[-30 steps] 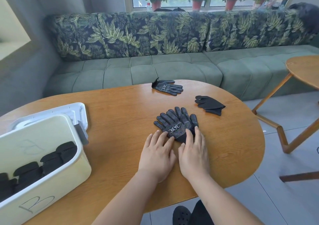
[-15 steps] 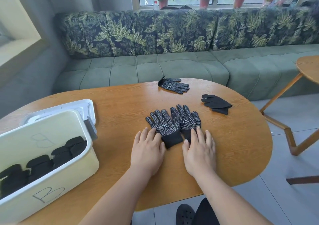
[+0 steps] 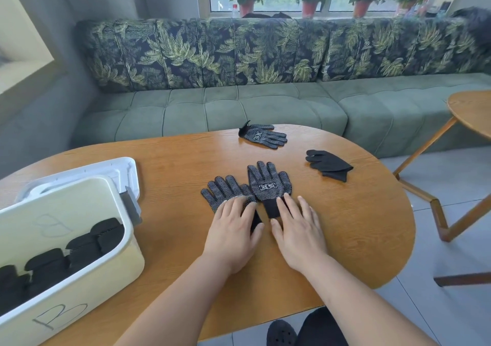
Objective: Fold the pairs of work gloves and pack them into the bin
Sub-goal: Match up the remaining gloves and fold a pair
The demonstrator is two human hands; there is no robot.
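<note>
Head view: 2 dotted work gloves lay palm-up side by side near the middle of the worktop point(image 3: 170, 175). The left glove point(image 3: 221, 189) sat slightly nearer the person, its edge overlapping the right glove point(image 3: 269, 183). The left hand point(image 3: 230, 230) lay flat with straight fingers across the left glove's palm and cuff, gripping nothing. The right hand point(image 3: 298, 229) was flat as well, its fingertips resting beside and on the right glove's dark cuff.

The step in hand looked like pairing the 2 before folding. To do it well, the gloves should be stacked finger to finger with the cuffs level and pressed smooth, then folded.

Another dotted glove point(image 3: 261, 136) lay near the far edge, and a plain black pair point(image 3: 329, 163) lay to the right, both well apart from the hands. The bin point(image 3: 93, 274) stood at the worktop's left end, holding a row of folded gloves point(image 3: 79, 247), with room left at its far end. Its lid point(image 3: 87, 170) lay just behind it. Bare wood between hands and bin gave a free path. The near edge sat close under the wrists, so a fold pulled toward the body could slip off.
</note>
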